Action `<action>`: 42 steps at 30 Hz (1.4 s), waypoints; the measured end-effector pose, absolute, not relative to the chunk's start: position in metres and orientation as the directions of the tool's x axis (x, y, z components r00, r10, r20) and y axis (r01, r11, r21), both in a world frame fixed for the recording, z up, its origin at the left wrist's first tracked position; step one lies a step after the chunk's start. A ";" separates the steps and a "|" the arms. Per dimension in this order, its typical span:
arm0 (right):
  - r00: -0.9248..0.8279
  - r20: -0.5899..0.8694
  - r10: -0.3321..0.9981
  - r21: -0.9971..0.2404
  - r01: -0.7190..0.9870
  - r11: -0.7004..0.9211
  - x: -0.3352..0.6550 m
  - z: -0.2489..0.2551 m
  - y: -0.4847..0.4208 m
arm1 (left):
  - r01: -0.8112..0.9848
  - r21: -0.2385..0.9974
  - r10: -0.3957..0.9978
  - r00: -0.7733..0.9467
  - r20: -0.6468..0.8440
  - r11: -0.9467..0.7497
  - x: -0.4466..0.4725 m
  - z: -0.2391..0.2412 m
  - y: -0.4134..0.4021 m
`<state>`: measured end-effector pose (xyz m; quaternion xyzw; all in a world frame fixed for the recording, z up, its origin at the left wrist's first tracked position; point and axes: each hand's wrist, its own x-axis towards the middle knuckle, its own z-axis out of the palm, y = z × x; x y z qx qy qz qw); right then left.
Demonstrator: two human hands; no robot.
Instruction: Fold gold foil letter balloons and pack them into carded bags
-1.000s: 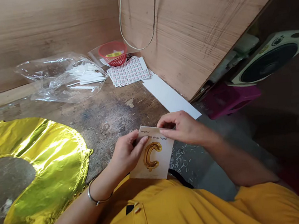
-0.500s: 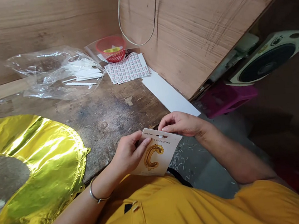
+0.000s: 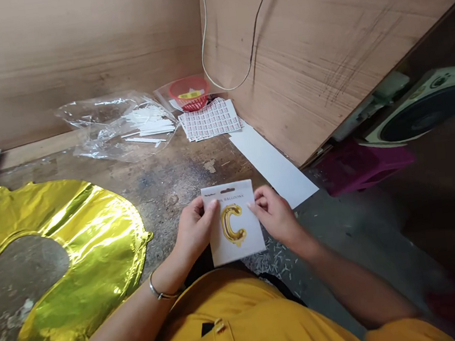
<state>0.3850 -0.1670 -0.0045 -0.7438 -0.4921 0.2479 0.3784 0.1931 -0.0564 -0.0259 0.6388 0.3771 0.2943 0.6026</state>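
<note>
A white foil balloon packet (image 3: 219, 251) with a gold letter C printed on it is held upright, facing me, just off the table's front edge. My left hand (image 3: 195, 226) grips its left side, thumb across the front. At its right edge my right hand (image 3: 276, 214) pinches the packet between thumb and fingers. The fingers behind the packet are hidden. Left of my hands, gold foil balloons (image 3: 109, 249) in a C shape lie flat on the table.
A clear plastic bag (image 3: 100, 135) holding white sticks (image 3: 150, 119) lies at the back. Beside it are sticker sheets (image 3: 209, 120), a red basket (image 3: 190, 101) and a long white sheet (image 3: 271, 160). A speaker (image 3: 426, 109) and a magenta plastic thing (image 3: 369, 165) are at right.
The packet has turned from tilted to upright and faces me squarely. My right hand has moved from its top edge to its right side. The view has shifted left.
</note>
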 end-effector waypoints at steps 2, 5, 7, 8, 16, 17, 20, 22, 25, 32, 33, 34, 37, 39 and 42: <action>0.410 0.081 0.908 -0.765 0.609 -0.207 0.385 -0.009 -0.123 | 0.181 0.978 0.905 0.425 0.019 -0.106 0.199 -0.020 -0.037; 0.413 0.144 0.899 -0.618 0.747 -0.245 0.399 -0.008 -0.055 | 0.458 0.758 0.856 0.452 0.252 -0.465 0.209 -0.015 -0.008; 0.403 0.147 0.903 -0.550 0.793 -0.264 0.410 -0.004 -0.026 | 0.546 0.473 0.694 0.683 0.226 -0.692 0.217 -0.018 0.004; 0.394 0.152 0.907 -0.515 0.815 -0.268 0.415 -0.001 -0.020 | 0.536 0.364 0.616 0.772 0.153 -0.762 0.221 -0.021 0.007; 0.459 0.163 0.873 -0.130 0.888 -0.442 0.466 0.015 -0.146 | 0.522 0.202 0.532 0.847 -0.004 -0.829 0.230 -0.036 0.006; 0.477 0.099 0.874 -0.084 0.879 -0.470 0.472 0.012 -0.166 | 0.524 0.202 0.535 0.845 -0.003 -0.827 0.230 -0.035 0.007; 0.412 -0.044 0.910 -0.050 0.909 -0.414 0.483 -0.004 -0.203 | 0.528 0.198 0.541 0.841 0.012 -0.826 0.230 -0.034 0.007; 0.357 -0.048 0.933 -0.086 0.929 -0.360 0.485 -0.012 -0.210 | 0.524 0.200 0.538 0.843 0.019 -0.828 0.230 -0.035 0.007; 0.380 0.005 0.925 -0.123 0.918 -0.376 0.487 -0.015 -0.207 | 0.517 0.208 0.532 0.846 0.019 -0.830 0.230 -0.035 0.007; 0.704 -0.106 0.703 -0.126 0.692 -0.711 0.510 -0.004 -0.190 | 0.519 0.190 0.534 0.845 0.035 -0.833 0.230 -0.038 0.008; 0.711 -0.134 0.690 -0.131 0.677 -0.724 0.512 -0.005 -0.188 | 0.519 0.190 0.534 0.845 0.036 -0.833 0.230 -0.038 0.008; 0.722 -0.134 0.679 -0.135 0.665 -0.735 0.514 -0.007 -0.187 | 0.519 0.191 0.534 0.845 0.037 -0.833 0.230 -0.038 0.008; 0.759 -0.007 0.651 -0.148 0.643 -0.752 0.515 -0.011 -0.185 | 0.517 0.190 0.533 0.846 0.039 -0.835 0.230 -0.037 0.006; 0.772 0.096 0.628 -0.240 0.630 -0.739 0.516 -0.012 -0.186 | 0.518 0.188 0.533 0.845 0.039 -0.835 0.230 -0.037 0.005; 0.798 0.139 0.587 -0.548 0.556 -0.626 0.524 -0.003 -0.188 | 0.522 0.194 0.538 0.842 0.040 -0.831 0.229 -0.038 0.006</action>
